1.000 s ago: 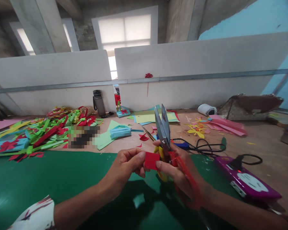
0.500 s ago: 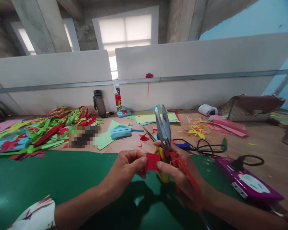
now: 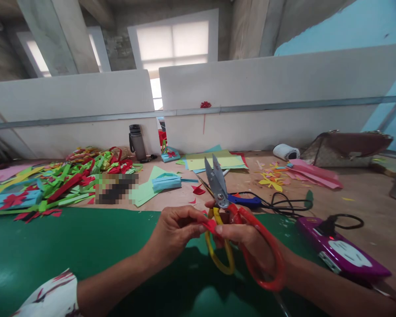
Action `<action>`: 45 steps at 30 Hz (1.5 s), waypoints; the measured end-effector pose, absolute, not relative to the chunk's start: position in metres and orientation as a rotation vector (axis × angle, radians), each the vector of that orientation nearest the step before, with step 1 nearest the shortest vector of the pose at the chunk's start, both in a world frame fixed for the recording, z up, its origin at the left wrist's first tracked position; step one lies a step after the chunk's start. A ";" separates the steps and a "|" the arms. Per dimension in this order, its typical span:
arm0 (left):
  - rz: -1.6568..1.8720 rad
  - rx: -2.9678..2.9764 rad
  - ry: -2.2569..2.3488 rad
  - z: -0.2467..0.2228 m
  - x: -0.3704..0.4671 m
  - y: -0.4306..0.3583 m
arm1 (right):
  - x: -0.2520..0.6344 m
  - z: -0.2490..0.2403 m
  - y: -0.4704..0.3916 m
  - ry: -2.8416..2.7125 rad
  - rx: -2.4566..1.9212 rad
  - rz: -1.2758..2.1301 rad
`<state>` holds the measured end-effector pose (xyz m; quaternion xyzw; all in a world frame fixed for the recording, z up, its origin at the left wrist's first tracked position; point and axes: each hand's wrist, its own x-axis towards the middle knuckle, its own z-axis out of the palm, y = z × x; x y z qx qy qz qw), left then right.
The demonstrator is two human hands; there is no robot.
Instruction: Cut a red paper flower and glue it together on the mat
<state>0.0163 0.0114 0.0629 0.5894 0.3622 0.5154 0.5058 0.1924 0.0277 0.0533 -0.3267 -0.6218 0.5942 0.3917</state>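
A small piece of red paper (image 3: 211, 225) is pinched between the fingertips of both hands above the green mat (image 3: 119, 246). My left hand (image 3: 176, 231) is closed on its left side. My right hand (image 3: 251, 240) grips its right side with thumb and fingers. That same hand also carries a pair of scissors (image 3: 219, 187), with one yellow and one red handle loop and the blades pointing up and parted. The paper looks bent or folded; its far side is hidden by the fingers.
Green and red paper strips (image 3: 82, 180) are heaped at the left. Blue folded paper (image 3: 166, 181), a dark bottle (image 3: 137, 143) and yellow sheets (image 3: 214, 159) stand or lie behind. A purple power strip (image 3: 343, 246) with black cable is at right, with a handbag (image 3: 350, 147) behind it.
The red paper, flat and square before, now looks folded or turned narrow. The scissors have tilted left and dropped lower in my right hand, showing more of both handle loops.
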 end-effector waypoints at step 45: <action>1.385 1.200 0.964 0.071 0.003 0.019 | 0.187 0.071 0.016 -1.730 -0.828 1.209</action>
